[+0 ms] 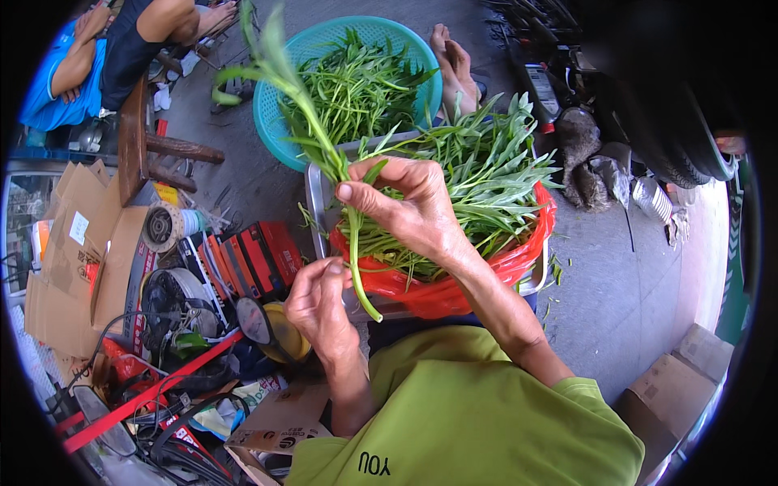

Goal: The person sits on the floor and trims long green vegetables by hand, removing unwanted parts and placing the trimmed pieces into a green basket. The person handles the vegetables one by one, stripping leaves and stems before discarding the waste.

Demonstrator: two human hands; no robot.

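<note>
My right hand (408, 202) pinches a long green stalk of leafy greens (354, 251), which looks like water spinach. Its leafy top points up and away, blurred, and its cut end hangs below my fingers. Beside the lower stem is my left hand (320, 304), thumb and fingers drawn together; whether anything lies between them is hidden. Beneath my right hand, a heap of the same greens (494, 174) fills a red plastic bag (442, 298) on a metal tray (314, 190). Beyond it stands a teal colander (270, 121) holding more leafy pieces (356, 89).
Bare toes (456, 69) show right of the colander. A person in blue (77, 73) sits at the far left near a wooden stool (134, 146). Cardboard (89, 251), a red case (271, 255) and cables crowd my left. Tyres (673, 121) and boxes (677, 389) stand right.
</note>
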